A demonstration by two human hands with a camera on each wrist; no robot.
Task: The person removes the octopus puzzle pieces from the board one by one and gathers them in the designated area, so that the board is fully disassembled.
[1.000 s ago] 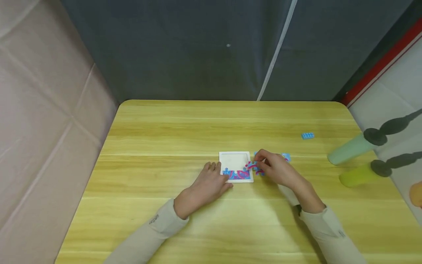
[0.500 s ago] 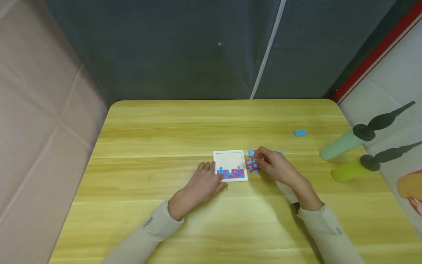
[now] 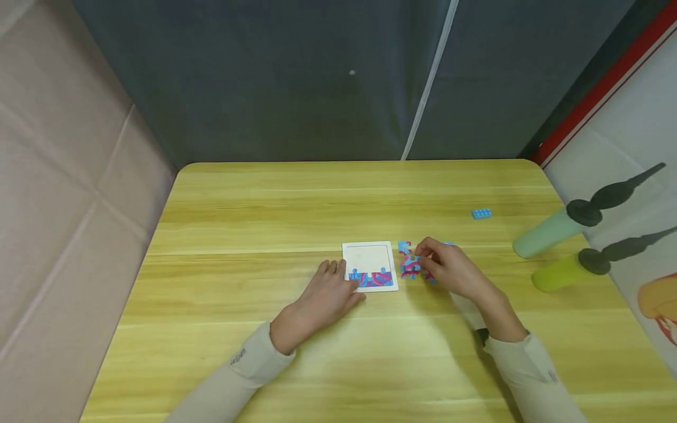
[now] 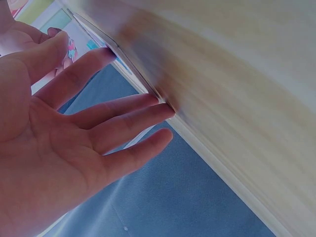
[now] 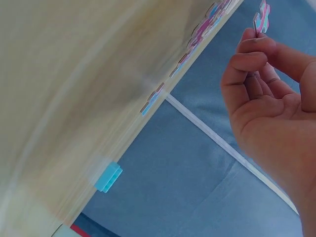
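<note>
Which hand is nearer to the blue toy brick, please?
Right. The blue toy brick lies beyond the right hand, slightly rightward; the left hand is farther left, at the white frame.

Counted: two hands point(image 3: 325, 294) point(image 3: 456, 271), one white frame point(image 3: 367, 257), one blue brick point(image 3: 481, 214), two green cylinders point(image 3: 546, 235) point(image 3: 559, 274); puzzle pieces point(image 3: 411, 265) several (some hidden, total undetermined).

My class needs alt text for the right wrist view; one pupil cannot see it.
A right hand pinches a pink-and-blue puzzle piece. More puzzle pieces and a light-blue toy brick lie on a wood-grain table, with a blue-grey backdrop beyond.
</note>
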